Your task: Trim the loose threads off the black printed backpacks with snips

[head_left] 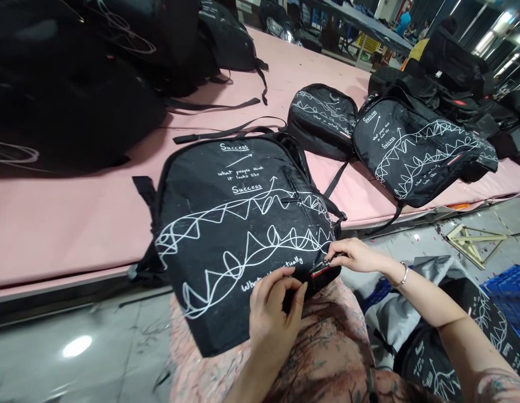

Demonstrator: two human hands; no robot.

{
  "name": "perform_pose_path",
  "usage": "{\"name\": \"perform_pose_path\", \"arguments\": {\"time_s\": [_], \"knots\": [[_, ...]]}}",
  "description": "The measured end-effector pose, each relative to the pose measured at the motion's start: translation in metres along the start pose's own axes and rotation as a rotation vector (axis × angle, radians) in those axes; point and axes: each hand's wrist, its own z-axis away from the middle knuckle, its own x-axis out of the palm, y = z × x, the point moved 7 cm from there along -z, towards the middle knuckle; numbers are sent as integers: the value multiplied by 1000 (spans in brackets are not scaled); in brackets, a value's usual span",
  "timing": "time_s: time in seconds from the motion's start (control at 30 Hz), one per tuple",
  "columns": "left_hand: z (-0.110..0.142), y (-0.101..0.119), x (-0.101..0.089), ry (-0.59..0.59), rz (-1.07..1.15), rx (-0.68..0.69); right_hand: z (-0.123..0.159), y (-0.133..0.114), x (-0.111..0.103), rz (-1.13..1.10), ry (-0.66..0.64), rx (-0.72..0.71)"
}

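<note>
A black backpack [209, 240] printed with white squiggly lines and the word "Success" rests partly on my lap, leaning against the table edge. My left hand [272, 313] curls at its lower edge, thumb and fingers closed on the black fabric and covering part of the lettering. Between the thumb and fingers of my right hand [352, 254] is a small dark tool with a metal glint [326, 262], too small to name surely. Its tip lies beside a narrow red and white label [319, 271] on the backpack's lower right side.
A pink-topped table [129, 218] runs across the view. On it lie a smaller printed bag [321, 140], another printed backpack [411, 151] and large black bags [62, 84]. Printed bags [427, 352] and a blue crate [509, 291] are at my right, near a metal frame [473, 243] on the floor.
</note>
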Motion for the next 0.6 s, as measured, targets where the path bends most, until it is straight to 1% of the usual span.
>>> {"name": "perform_pose_path", "arguments": {"time_s": [0.1, 0.17, 0.23, 0.33, 0.4, 0.47, 0.5, 0.53, 0.6], "knots": [[0, -1, -3, 20, -2, -4, 2, -4, 1, -52, 43, -10], [1, -2, -5, 35, 3, -11, 4, -3, 1, -111, 97, 8], [1, -4, -7, 39, 9, -13, 7, -3, 1, -110, 149, 16], [2, -6, -4, 28, 5, 35, 9, -4, 3, -44, 179, -25], [2, -7, 1, 18, -42, 80, 10, 1, 2, -88, 227, -18], [4, -6, 6, 16, -142, 137, 10, 13, -1, -229, 327, 42], [6, -4, 9, 15, -183, 193, 10, 21, -3, -311, 385, 76], [9, 0, 11, -4, -199, 268, 9, 30, -4, -392, 442, 102], [17, 7, 16, -88, -147, 416, 7, 47, -4, -537, 550, 139]]}}
